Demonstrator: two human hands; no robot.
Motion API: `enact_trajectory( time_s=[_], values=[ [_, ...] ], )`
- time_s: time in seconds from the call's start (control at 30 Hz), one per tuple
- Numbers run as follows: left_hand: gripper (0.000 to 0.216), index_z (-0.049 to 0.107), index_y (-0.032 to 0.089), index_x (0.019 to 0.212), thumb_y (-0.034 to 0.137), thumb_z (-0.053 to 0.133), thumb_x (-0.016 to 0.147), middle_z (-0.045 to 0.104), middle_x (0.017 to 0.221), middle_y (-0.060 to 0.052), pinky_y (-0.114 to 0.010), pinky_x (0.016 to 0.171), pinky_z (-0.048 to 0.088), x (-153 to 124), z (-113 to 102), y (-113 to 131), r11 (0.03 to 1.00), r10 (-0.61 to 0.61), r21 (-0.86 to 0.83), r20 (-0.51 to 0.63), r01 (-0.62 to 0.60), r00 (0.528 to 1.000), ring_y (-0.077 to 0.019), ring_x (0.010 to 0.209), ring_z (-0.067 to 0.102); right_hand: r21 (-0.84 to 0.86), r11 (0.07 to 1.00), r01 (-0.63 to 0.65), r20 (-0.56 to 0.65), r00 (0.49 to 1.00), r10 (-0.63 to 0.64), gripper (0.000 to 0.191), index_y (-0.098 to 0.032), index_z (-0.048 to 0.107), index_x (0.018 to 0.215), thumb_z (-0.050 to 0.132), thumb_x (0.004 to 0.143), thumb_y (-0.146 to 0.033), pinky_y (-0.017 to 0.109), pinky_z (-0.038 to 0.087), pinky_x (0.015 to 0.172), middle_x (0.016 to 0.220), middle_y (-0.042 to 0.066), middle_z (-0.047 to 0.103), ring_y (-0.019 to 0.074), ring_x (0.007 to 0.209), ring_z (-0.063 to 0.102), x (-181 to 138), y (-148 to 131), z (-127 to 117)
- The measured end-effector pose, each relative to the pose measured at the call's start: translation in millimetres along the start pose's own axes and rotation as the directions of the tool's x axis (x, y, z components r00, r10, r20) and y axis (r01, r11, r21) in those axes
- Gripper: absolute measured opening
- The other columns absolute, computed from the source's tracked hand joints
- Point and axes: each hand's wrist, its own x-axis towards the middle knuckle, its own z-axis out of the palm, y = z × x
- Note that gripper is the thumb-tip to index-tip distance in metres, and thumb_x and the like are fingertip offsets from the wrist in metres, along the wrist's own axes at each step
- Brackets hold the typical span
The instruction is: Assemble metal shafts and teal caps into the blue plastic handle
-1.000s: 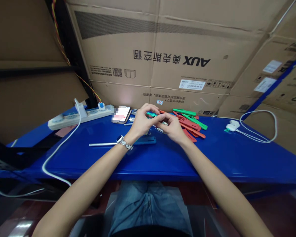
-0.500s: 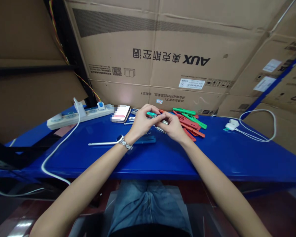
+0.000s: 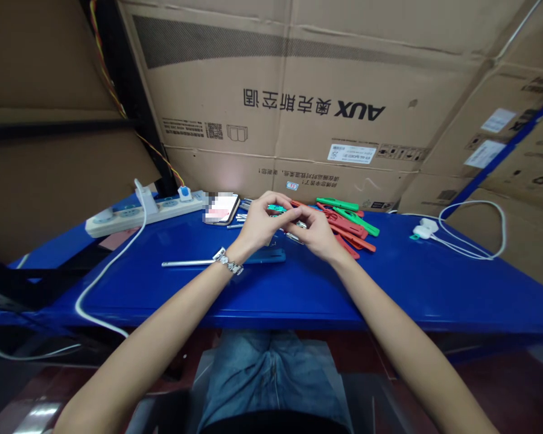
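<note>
My left hand [image 3: 259, 224], with a watch on its wrist, and my right hand [image 3: 314, 232] meet over the middle of the blue table [image 3: 389, 283]. Both hands pinch a small teal piece with a metal part [image 3: 278, 209] between their fingertips. Just behind and to the right of my right hand lies a pile of red and green plastic handles [image 3: 349, 224]. A dark blue flat piece with a long metal blade [image 3: 194, 262] lies on the table under my left wrist. Several small metal parts [image 3: 238, 218] lie behind my left hand.
A phone [image 3: 221, 208] and a white power strip [image 3: 140, 214] with a white cable lie at the back left. A white charger and coiled cable [image 3: 461, 238] sit at the right. Big cardboard boxes [image 3: 298, 108] wall off the back. My lap is below the table's front edge.
Both hands stay together on the small piece; the fingers shifted slightly, and the view has barely moved.
</note>
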Motion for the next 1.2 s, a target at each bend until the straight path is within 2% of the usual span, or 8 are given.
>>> enact_trajectory(
  time_s=[0.1, 0.3, 0.4, 0.53, 0.63, 0.87, 1.07, 1.2],
  values=[
    [0.025, 0.071, 0.016, 0.076, 0.041, 0.076, 0.078, 0.068, 0.100, -0.008, -0.033, 0.076, 0.054, 0.8, -1.6, -0.3, 0.998, -0.007, -0.055, 0.050, 0.010, 0.999, -0.0194, 0.094, 0.065, 0.003, 1.000, 0.010, -0.011, 1.000, -0.009, 0.035, -0.018, 0.064, 0.086, 0.078, 0.074, -0.048, 0.028, 0.046, 0.068, 0.078, 0.000, 0.061, 0.0132, 0.069, 0.053, -1.0, -1.1, 0.3],
    [0.025, 0.076, 0.020, 0.092, 0.041, 0.062, 0.090, 0.066, 0.115, -0.011, -0.033, 0.082, 0.053, -0.2, -9.5, 7.7, 0.995, 0.042, 0.082, 0.164, -0.056, 0.986, -0.0204, 0.105, 0.063, 0.021, 0.993, -0.114, 0.177, 0.978, 0.109, 0.045, -0.016, 0.069, 0.096, 0.066, 0.081, -0.058, 0.025, 0.038, 0.051, 0.072, 0.001, 0.061, 0.0106, 0.055, 0.046, -4.2, -16.3, -11.4],
    [0.023, 0.074, 0.020, 0.099, 0.038, 0.063, 0.089, 0.066, 0.115, -0.010, -0.030, 0.077, 0.053, -0.6, -8.0, 8.2, 0.995, 0.049, 0.075, 0.127, -0.059, 0.991, -0.0195, 0.104, 0.062, -0.002, 0.999, -0.048, 0.133, 0.990, 0.048, 0.041, -0.016, 0.068, 0.082, 0.069, 0.080, -0.056, 0.028, 0.044, 0.063, 0.074, 0.002, 0.063, 0.0139, 0.067, 0.054, -2.6, -14.2, -9.1],
    [0.021, 0.070, 0.018, 0.079, 0.038, 0.077, 0.077, 0.068, 0.098, -0.007, -0.033, 0.079, 0.052, 0.7, -4.5, 4.7, 0.996, 0.044, 0.080, 0.013, -0.044, 0.999, -0.0188, 0.095, 0.063, -0.021, 1.000, -0.013, 0.011, 1.000, 0.013, 0.039, -0.018, 0.058, 0.074, 0.076, 0.074, -0.053, 0.029, 0.046, 0.069, 0.072, -0.001, 0.060, 0.0142, 0.070, 0.054, -0.8, -4.1, -0.2],
    [0.023, 0.070, 0.018, 0.075, 0.040, 0.075, 0.078, 0.068, 0.097, -0.007, -0.034, 0.080, 0.052, 1.7, -5.2, 3.3, 0.998, 0.034, 0.051, 0.054, -0.036, 0.998, -0.0180, 0.092, 0.064, -0.004, 1.000, 0.016, -0.043, 0.999, -0.016, 0.037, -0.019, 0.056, 0.076, 0.078, 0.073, -0.049, 0.028, 0.045, 0.068, 0.073, -0.002, 0.058, 0.0138, 0.070, 0.053, -1.7, -3.2, 2.1],
    [0.024, 0.074, 0.020, 0.092, 0.039, 0.061, 0.090, 0.065, 0.111, -0.010, -0.030, 0.075, 0.053, 0.5, -11.2, 7.7, 0.993, 0.041, 0.103, 0.172, -0.059, 0.984, -0.0182, 0.098, 0.063, 0.050, 0.996, -0.072, 0.192, 0.979, 0.061, 0.037, -0.017, 0.069, 0.088, 0.068, 0.081, -0.053, 0.030, 0.047, 0.065, 0.076, 0.003, 0.067, 0.0185, 0.074, 0.060, -2.9, -17.4, -11.8],
    [0.024, 0.069, 0.018, 0.094, 0.040, 0.061, 0.089, 0.070, 0.090, -0.006, -0.028, 0.071, 0.051, -4.4, -20.2, 1.9, 0.976, -0.010, 0.219, 0.095, -0.011, 0.995, -0.0171, 0.084, 0.065, 0.015, 0.998, -0.061, 0.030, 0.998, 0.060, 0.038, -0.019, 0.057, 0.071, 0.079, 0.071, -0.051, 0.029, 0.047, 0.064, 0.071, 0.001, 0.066, 0.0154, 0.067, 0.061, 0.1, -5.8, -7.4],
    [0.024, 0.066, 0.019, 0.097, 0.040, 0.059, 0.089, 0.071, 0.086, -0.005, -0.031, 0.069, 0.051, -25.8, -34.4, -13.4, 0.930, -0.071, 0.367, 0.225, -0.017, 0.972, -0.0183, 0.076, 0.065, 0.140, 0.983, -0.116, 0.012, 0.993, 0.116, 0.047, -0.023, 0.046, 0.077, 0.082, 0.067, -0.052, 0.026, 0.041, 0.047, 0.063, -0.003, 0.063, 0.0120, 0.046, 0.053, -1.0, -0.6, 2.4]
  ],
)
